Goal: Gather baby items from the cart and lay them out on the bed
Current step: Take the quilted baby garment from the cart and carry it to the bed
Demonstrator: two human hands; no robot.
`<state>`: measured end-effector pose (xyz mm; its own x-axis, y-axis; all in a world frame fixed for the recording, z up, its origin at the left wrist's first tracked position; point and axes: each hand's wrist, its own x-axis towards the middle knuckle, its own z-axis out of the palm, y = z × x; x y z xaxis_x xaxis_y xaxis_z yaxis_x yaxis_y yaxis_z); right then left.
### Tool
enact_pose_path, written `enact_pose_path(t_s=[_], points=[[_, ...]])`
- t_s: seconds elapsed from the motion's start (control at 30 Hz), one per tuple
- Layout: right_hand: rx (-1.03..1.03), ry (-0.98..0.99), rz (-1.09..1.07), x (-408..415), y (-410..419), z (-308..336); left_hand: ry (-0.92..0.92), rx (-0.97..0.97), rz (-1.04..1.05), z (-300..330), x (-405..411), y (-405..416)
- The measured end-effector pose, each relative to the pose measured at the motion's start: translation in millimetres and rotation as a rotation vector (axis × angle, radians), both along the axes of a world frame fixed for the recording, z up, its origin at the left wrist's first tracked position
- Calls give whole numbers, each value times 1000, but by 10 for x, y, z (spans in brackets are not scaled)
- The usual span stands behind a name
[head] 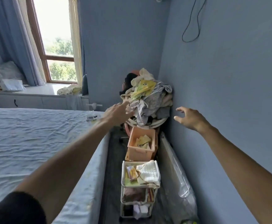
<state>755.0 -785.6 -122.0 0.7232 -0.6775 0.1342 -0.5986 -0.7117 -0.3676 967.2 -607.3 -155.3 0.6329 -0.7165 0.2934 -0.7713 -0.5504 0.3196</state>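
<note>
A white tiered cart [124, 175] stands in the narrow gap between the bed [26, 143] and the wall. Its top tier holds a folded white cloth [149, 172] and a small packet [132, 172]; lower tiers hold more soft items. Behind it sits a pink bin [140, 152] with yellow cloths. Further back, a heap of baby clothes [148, 97] is piled high in the corner. My left hand [117, 111] stretches out to the heap's left edge, fingers apart, touching or nearly touching the cloth. My right hand [188, 118] hovers to the right of the heap, fingers spread and curled, holding nothing.
The blue wall runs close along the right. A plastic-wrapped flat panel [177, 172] leans against it beside the cart. A small crumpled item [91, 117] lies on the bed's far corner. A window ledge [35, 91] with pillows and cloths is at the back left.
</note>
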Motion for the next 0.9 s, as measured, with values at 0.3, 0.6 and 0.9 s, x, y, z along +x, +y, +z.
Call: enact_pose_path(t_s=[0.3,0.6,0.9], points=[[366,54,-9,954,-998,-1399,405,181,-245,-1684,834,-937],[783,295,54,1476,-1949,-3462,830,366,-92,-3506,1088,-1696],[979,442,-37,1912,-2139,-5386,933,553,-108,-5283,1275,-2342]])
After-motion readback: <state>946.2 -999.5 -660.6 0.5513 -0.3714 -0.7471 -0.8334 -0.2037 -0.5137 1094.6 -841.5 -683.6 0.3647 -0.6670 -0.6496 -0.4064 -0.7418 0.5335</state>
